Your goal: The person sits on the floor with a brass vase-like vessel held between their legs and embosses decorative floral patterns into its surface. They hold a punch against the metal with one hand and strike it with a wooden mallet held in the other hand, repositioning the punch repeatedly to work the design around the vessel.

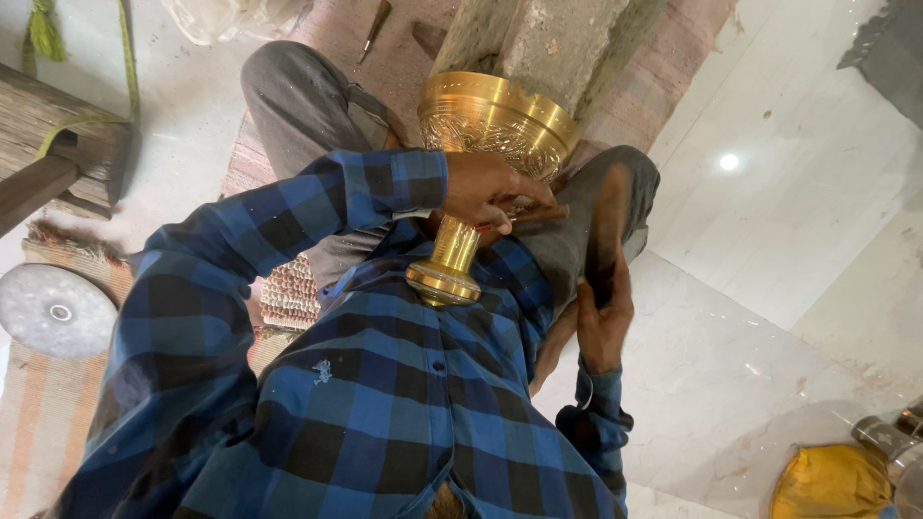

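Left hand (488,190) clenches a wooden-handled tool (535,215) against the brass goblet (481,154); right hand (604,317), fingers loosely extended, rests on the knee (615,192).

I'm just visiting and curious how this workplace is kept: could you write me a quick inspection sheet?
Surface: white stone floor with a woven mat.
Job's things: engraved brass goblet lying between the knees, foot towards the shirt; wooden-handled tool.
Clutter: grey disc, wooden block, spare tool, yellow cloth.
Fingers: left hand closed on the wooden-handled tool at the goblet; right hand lies open on the trouser leg.
Cables: no cables; one green cord.
Surroundings: rough stone block beyond the goblet.
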